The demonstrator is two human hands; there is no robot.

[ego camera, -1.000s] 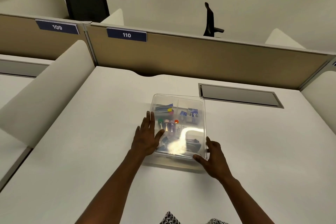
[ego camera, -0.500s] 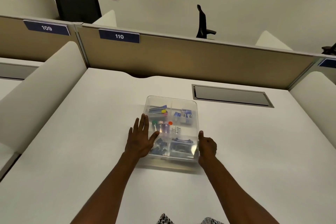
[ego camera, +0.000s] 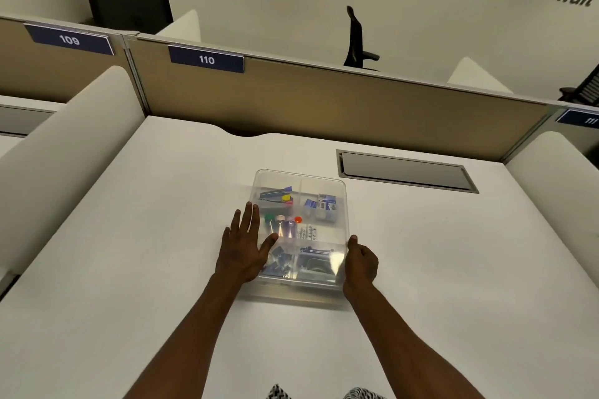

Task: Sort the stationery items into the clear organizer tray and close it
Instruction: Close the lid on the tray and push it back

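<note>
The clear organizer tray (ego camera: 324,183) lies on the white desk with its transparent lid on top. Through the lid I see a stapler with a yellow dot (ego camera: 275,196), blue boxes (ego camera: 321,206), coloured push pins (ego camera: 282,223), black binder clips (ego camera: 278,261) and other small items in separate compartments. My left hand (ego camera: 243,249) lies flat on the lid's left side, fingers straight and spread. At the tray's near right corner my right hand (ego camera: 359,261) has curled fingers and its thumb against the tray's right edge.
The white desk (ego camera: 162,269) has a grey cable hatch (ego camera: 405,172) at the back right. A tan partition (ego camera: 356,100) with labels 109, 110 and 111 closes the far side. White rounded dividers stand at the left and right.
My right hand slid from the tray's near edge to its right side and curled its fingers. The left hand stayed flat on the lid. The camera view drifted slightly.
</note>
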